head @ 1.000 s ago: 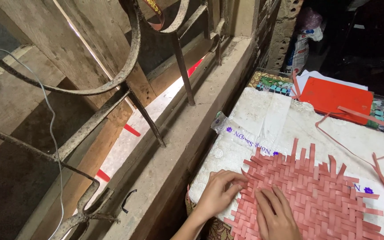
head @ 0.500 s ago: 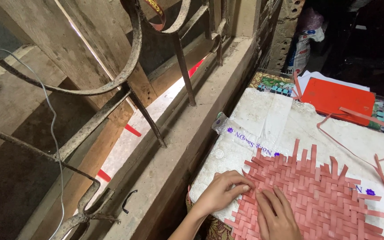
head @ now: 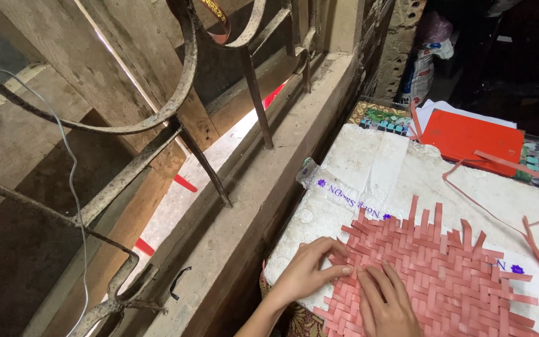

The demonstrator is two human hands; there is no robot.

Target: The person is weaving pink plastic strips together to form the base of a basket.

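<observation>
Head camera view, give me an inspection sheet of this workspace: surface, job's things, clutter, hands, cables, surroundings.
Surface: white plastic sheet spread over the table.
Job's things: woven mat of pink strips, loose ends sticking out along its edges.
Clutter: red paper stack; loose pink strips at the right.
Grippers: left hand and right hand lie flat, fingers pressing the mat's near-left edge.
Cables: thin grey wire hanging along the iron grille.
Surroundings: rusty iron window grille, concrete ledge, brick wall.

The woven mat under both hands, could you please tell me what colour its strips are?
The woven mat is salmon pink, its strips plaited in a criss-cross weave; the head view shows it.
</observation>
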